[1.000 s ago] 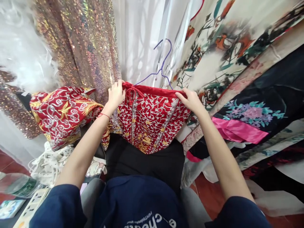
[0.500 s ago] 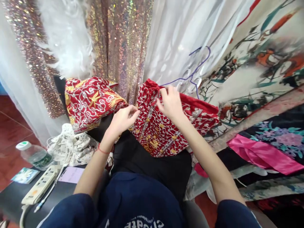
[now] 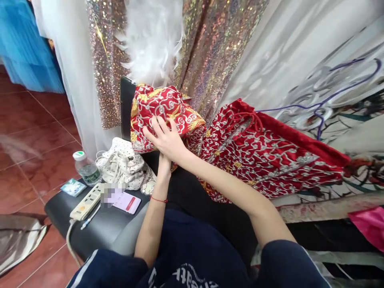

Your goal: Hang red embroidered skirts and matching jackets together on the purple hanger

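My right hand (image 3: 165,140) reaches across to the left, its fingers spread over a folded red embroidered garment (image 3: 162,106) with silver and gold patterns. Beneath it is my left hand (image 3: 165,163), at the lower edge of that garment; the right hand covers its fingers. To the right, a red embroidered skirt-like garment (image 3: 264,152) with a gathered red waistband and tied drawstring spreads over my lap. A purple hanger (image 3: 312,106) extends from behind its waistband. Whether the two red pieces are joined I cannot tell.
On the black seat at left are a power strip (image 3: 87,203), a phone (image 3: 127,201), a small box (image 3: 73,187), a water bottle (image 3: 88,170) and white dotted cloth (image 3: 123,164). White feathers (image 3: 153,40) and sequined fabric (image 3: 222,48) hang behind. Pink satin (image 3: 370,226) lies right.
My right hand has left the skirt's waistband and crossed over to the folded red piece, above my left hand. The view has turned left, so everything sits farther right.
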Demonstrator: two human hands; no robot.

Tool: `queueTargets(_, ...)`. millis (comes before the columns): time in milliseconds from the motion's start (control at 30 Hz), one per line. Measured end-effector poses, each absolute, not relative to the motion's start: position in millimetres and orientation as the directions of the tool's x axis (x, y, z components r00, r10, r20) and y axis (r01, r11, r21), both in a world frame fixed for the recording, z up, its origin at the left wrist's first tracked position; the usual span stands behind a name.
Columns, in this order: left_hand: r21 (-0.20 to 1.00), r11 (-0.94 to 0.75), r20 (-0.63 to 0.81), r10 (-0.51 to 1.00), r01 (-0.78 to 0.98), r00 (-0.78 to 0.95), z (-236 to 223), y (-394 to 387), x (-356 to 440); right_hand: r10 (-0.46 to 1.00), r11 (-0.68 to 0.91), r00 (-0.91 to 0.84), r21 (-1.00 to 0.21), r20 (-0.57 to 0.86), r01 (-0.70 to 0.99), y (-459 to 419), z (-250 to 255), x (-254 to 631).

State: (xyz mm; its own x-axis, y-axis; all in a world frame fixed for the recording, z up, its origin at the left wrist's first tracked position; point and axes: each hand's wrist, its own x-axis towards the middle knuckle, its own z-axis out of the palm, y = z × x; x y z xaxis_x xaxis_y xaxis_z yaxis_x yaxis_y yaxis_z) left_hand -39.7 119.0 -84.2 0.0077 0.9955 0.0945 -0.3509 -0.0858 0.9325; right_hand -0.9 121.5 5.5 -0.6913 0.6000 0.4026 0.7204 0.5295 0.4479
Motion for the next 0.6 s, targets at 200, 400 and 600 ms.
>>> queueTargets(200,0.711,-0.143,0.033,0.985,-0.689,-0.171,-85.9,125.6,-49.7,0.581,0.561,-0.719,0.453,0.381,0.693,136.6,15.4,-7.8)
queueTargets(400,0.820,-0.185,0.116,0.980,-0.542,-0.159,-79.7,126.9,-47.0,0.597,0.583,-0.691,0.372,0.407,0.723,121.6,34.1,-13.0)
queueTargets(600,0.820,-0.276,0.099,0.932,-0.502,-0.350,-71.0,119.6,-45.4,0.532,0.630,-0.669,0.285,0.519,0.722,109.0,48.1,-6.8)
